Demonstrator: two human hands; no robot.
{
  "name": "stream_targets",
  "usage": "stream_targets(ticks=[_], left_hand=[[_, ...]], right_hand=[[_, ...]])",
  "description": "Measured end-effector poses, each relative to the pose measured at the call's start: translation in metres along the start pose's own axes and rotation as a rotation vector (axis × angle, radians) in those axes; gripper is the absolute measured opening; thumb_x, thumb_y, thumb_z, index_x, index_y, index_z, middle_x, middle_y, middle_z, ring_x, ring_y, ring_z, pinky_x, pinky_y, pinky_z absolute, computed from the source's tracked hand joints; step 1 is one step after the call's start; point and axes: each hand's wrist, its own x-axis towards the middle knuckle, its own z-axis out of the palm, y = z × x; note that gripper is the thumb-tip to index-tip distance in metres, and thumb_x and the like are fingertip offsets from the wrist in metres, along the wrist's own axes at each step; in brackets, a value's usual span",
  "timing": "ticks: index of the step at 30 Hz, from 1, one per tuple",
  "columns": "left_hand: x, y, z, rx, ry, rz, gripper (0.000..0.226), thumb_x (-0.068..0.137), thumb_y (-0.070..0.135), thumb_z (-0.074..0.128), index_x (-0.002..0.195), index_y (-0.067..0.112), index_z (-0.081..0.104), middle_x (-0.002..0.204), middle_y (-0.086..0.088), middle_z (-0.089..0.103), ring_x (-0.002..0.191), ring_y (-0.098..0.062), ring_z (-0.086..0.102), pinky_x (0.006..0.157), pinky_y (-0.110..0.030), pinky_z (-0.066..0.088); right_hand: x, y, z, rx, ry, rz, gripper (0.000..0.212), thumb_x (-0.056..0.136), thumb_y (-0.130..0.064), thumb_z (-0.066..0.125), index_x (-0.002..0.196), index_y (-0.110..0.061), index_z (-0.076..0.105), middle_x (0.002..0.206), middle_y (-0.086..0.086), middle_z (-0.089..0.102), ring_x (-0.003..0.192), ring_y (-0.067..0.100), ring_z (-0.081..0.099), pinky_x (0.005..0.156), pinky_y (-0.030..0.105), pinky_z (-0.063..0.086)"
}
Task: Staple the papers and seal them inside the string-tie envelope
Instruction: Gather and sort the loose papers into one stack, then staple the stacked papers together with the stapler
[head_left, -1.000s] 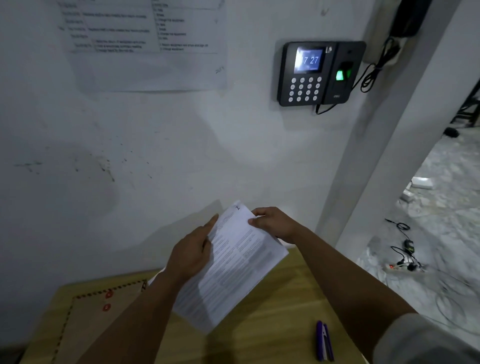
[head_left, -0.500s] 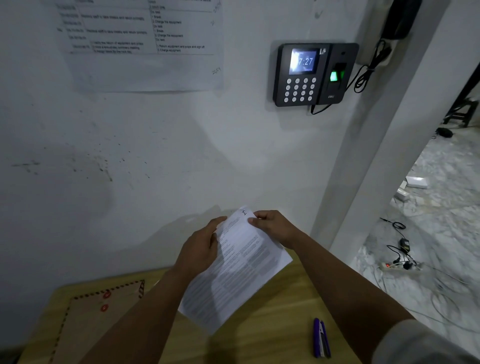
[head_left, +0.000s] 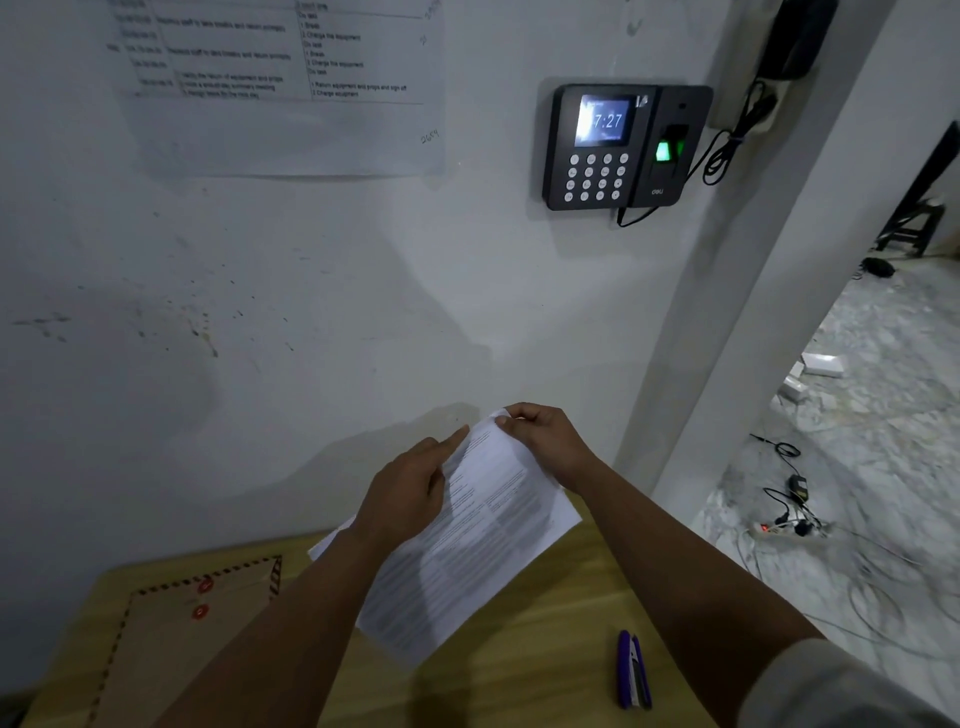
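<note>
Both hands held the papers (head_left: 467, 540) above the table (head_left: 545, 649): right hand (head_left: 545, 441) pinched the top corner; left hand (head_left: 410, 493) gripped the edge; squaring them before reaching the stapler (head_left: 632, 670) seemed wise.

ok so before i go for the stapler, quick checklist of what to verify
1. Papers held: ok, left hand grips the left edge and right hand pinches the top corner.
2. Sheets squared up: not ok, a sheet edge sticks out at the lower left behind the left wrist.
3. A hand free for the stapler: not ok, both hands are on the papers.
4. Stapler within reach: ok, it lies untouched on the table, near the right forearm.
5. Stapler loaded: cannot tell.
6. Envelope ready: ok, it lies flat on the table's left side; flap state cannot tell.
</note>
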Motion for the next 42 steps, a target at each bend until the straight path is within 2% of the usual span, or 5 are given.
stream_targets(ticks=[17, 23, 26, 30, 42], left_hand=[[-0.025, -0.011, 0.054, -0.286, -0.161, -0.03, 0.044, 0.097, 0.002, 0.051, 0.134, 0.02, 0.065, 0.084, -0.002, 0.066, 0.077, -0.016, 0.064, 0.077, -0.033, 0.053], [-0.055, -0.021, 0.089, -0.273, -0.299, -0.098, 0.048, 0.093, 0.007, 0.052, 0.134, 0.028, 0.066, 0.084, 0.027, 0.061, 0.075, 0.003, 0.059, 0.071, -0.019, 0.044], [-0.074, -0.029, 0.101, -0.229, -0.362, -0.094, 0.049, 0.09, 0.018, 0.047, 0.136, 0.027, 0.063, 0.085, 0.034, 0.06, 0.074, 0.006, 0.058, 0.071, -0.021, 0.046], [-0.093, -0.043, 0.114, -0.173, -0.443, -0.15, 0.047, 0.091, 0.026, 0.044, 0.132, 0.031, 0.066, 0.085, 0.019, 0.064, 0.081, -0.01, 0.064, 0.078, -0.037, 0.055], [-0.13, -0.064, 0.136, 0.053, -0.557, -0.17, 0.057, 0.095, 0.021, 0.039, 0.15, 0.036, 0.046, 0.102, 0.001, 0.067, 0.085, -0.021, 0.062, 0.069, -0.034, 0.052]], right_hand=[[-0.03, 0.081, -0.016, 0.009, 0.015, 0.313, 0.023, 0.094, -0.032, 0.069, 0.101, -0.012, 0.079, 0.106, 0.004, 0.078, 0.102, 0.021, 0.072, 0.092, 0.033, 0.054], [-0.062, 0.161, -0.041, -0.123, 0.281, 0.576, 0.015, 0.094, -0.022, 0.065, 0.093, -0.01, 0.073, 0.088, 0.011, 0.074, 0.077, 0.026, 0.072, 0.067, 0.029, 0.059], [-0.097, 0.222, -0.073, -0.658, 0.268, 0.743, 0.048, 0.091, -0.043, 0.063, 0.125, -0.009, 0.062, 0.128, 0.015, 0.064, 0.118, 0.034, 0.061, 0.098, 0.041, 0.05], [-0.144, 0.252, -0.089, -0.749, 0.289, 0.947, 0.088, 0.072, -0.059, 0.078, 0.135, -0.011, 0.04, 0.132, 0.015, 0.049, 0.12, 0.036, 0.055, 0.082, 0.041, 0.049], [-0.142, 0.274, -0.066, -0.604, 0.234, 0.839, 0.026, 0.087, -0.02, 0.073, 0.099, -0.01, 0.052, 0.092, 0.01, 0.059, 0.078, 0.027, 0.063, 0.063, 0.035, 0.046]])
